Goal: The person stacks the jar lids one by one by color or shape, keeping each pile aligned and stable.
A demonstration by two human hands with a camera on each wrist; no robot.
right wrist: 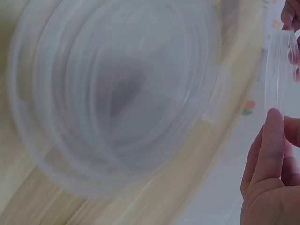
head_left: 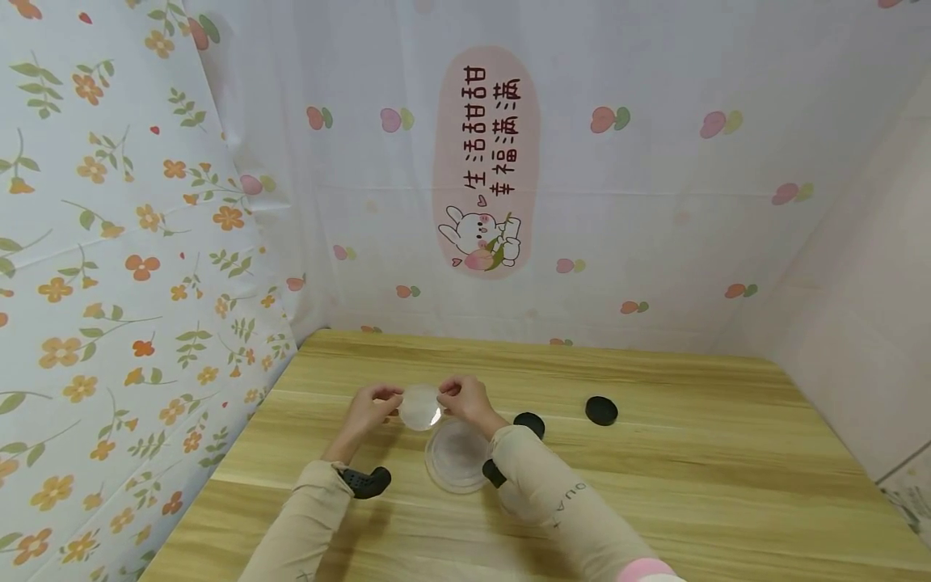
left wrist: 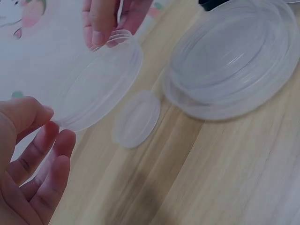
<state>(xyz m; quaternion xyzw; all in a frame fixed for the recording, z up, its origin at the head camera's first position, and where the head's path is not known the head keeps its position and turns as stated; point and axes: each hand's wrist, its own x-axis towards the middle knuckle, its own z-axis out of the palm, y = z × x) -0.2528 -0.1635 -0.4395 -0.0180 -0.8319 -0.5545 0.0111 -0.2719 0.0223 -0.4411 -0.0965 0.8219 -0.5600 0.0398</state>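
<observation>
Both hands hold a round clear plastic lid point(head_left: 420, 408) above the table, tilted, by opposite edges. My left hand point(head_left: 371, 412) pinches its left edge between thumb and fingertips. On the other edge, my right hand point(head_left: 469, 400) pinches with thumb and fingers. Just under the right wrist lies a larger set of clear round lids point(head_left: 457, 461), which look stacked, flat on the wood. In the left wrist view a small clear lid point(left wrist: 139, 119) lies on the table below the held one.
A black disc point(head_left: 601, 411) lies right of the hands on the wooden table point(head_left: 691, 485). Another black disc point(head_left: 529, 424) is partly behind the right forearm. Part of a further clear round piece point(head_left: 520, 508) shows beside that sleeve. Patterned cloth point(head_left: 618, 242) hangs behind the table.
</observation>
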